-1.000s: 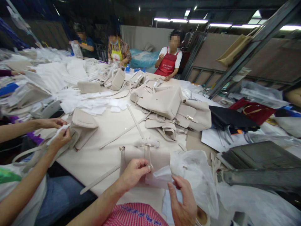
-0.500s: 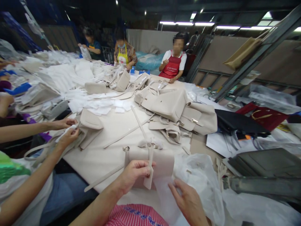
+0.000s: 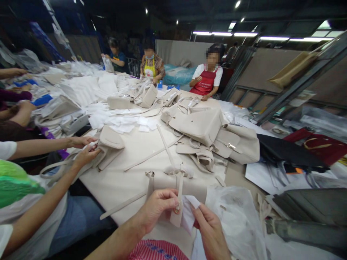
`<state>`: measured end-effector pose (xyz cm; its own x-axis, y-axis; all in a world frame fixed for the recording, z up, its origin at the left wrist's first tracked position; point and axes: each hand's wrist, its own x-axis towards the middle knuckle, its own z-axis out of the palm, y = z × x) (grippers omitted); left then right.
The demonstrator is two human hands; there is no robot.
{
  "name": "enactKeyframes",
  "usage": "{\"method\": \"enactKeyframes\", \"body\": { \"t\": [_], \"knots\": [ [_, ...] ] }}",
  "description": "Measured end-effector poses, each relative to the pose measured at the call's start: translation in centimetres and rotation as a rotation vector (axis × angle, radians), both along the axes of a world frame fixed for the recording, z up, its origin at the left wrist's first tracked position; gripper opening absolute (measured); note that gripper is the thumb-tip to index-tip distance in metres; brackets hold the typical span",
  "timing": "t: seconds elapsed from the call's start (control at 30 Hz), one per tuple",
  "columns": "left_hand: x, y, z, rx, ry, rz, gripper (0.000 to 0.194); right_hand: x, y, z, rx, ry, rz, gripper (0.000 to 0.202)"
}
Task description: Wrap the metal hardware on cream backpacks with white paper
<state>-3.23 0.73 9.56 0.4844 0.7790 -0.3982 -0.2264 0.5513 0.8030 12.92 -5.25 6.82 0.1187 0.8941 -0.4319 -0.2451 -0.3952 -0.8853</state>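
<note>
A cream handbag (image 3: 196, 188) lies on the table in front of me, a narrow strap (image 3: 180, 184) with a metal fitting hanging down over its front. My left hand (image 3: 159, 207) pinches that strap near the fitting, fingers closed. To its right, my right hand (image 3: 210, 225) grips a sheet of thin white paper (image 3: 189, 211) between thumb and fingers. The paper's upper left part touches the strap's lower end. White wrapping shows around the bag's handle (image 3: 180, 170) at the top.
Crossed loose straps (image 3: 165, 146) lie beyond the bag. A pile of cream bags (image 3: 200, 124) stands behind on the right, clear plastic (image 3: 233, 213) beside my right hand. At left a co-worker's hands (image 3: 86, 150) hold another bag (image 3: 111, 139). People sit across the table.
My right hand has closed on the white paper and brought it up beside the strap. My left hand still holds the strap. The whole view has shifted slightly.
</note>
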Motion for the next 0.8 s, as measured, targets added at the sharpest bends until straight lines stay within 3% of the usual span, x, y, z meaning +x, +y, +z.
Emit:
{"method": "enactKeyframes", "body": {
  "t": [0.1,0.17,0.3,0.37,0.6,0.7,0.8],
  "knots": [
    [-0.1,-0.2,0.1,0.021,0.017,0.019,0.023,-1.0,0.3,0.0,-0.057,0.270,-0.087,0.040],
    [-0.4,-0.2,0.1,0.020,0.058,0.043,0.022,-0.6,0.2,-0.5,-0.111,0.304,-0.089,0.040],
    [-1.1,-0.1,-0.1,0.007,0.103,0.047,0.021,1.5,-0.3,-1.5,-0.216,-0.102,0.060,0.048],
    [-1.2,-0.1,-0.2,0.023,0.106,0.033,0.020,2.0,-0.3,-1.4,-0.210,-0.206,0.102,0.051],
    [-0.8,-0.5,0.2,0.032,0.127,0.082,0.021,-0.1,0.9,0.6,-0.091,0.191,0.013,0.043],
    [-0.7,-0.5,0.6,0.016,0.109,0.136,0.026,-0.5,1.1,0.0,-0.004,0.274,-0.076,0.040],
    [-0.7,-0.5,0.5,-0.034,0.101,0.139,0.027,-0.5,0.9,-1.0,-0.012,0.183,-0.100,0.040]
  ]
}}
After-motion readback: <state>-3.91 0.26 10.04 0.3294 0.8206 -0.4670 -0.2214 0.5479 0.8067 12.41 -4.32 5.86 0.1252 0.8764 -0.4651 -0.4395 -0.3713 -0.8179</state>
